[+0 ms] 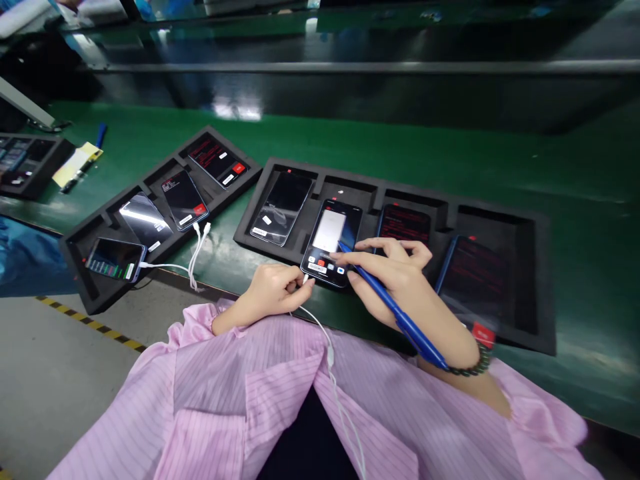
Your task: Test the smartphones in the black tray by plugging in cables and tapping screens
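A lit smartphone point(327, 230) rests in a slot of the black foam tray point(546, 287) in front of me, its screen showing a pale window above a row of app icons. My left hand point(273, 288) is at the phone's lower edge, thumb and forefinger pinched on the plug of a white charging cable point(320, 325). Whether the plug sits in the port I cannot tell. In my right hand point(395, 273) is a blue pen point(383, 293), slanting across the palm, its tip at the phone's screen. That hand partly covers a neighbouring phone point(405, 223) with red text.
Two more phones, a dark one point(283, 203) and one with red text point(473, 280), lie in the same tray. Left of it, a second foam tray point(95, 293) holds several phones, one plugged into a white cable point(170, 265). Yellow paper point(75, 165) lies farther left on the green bench.
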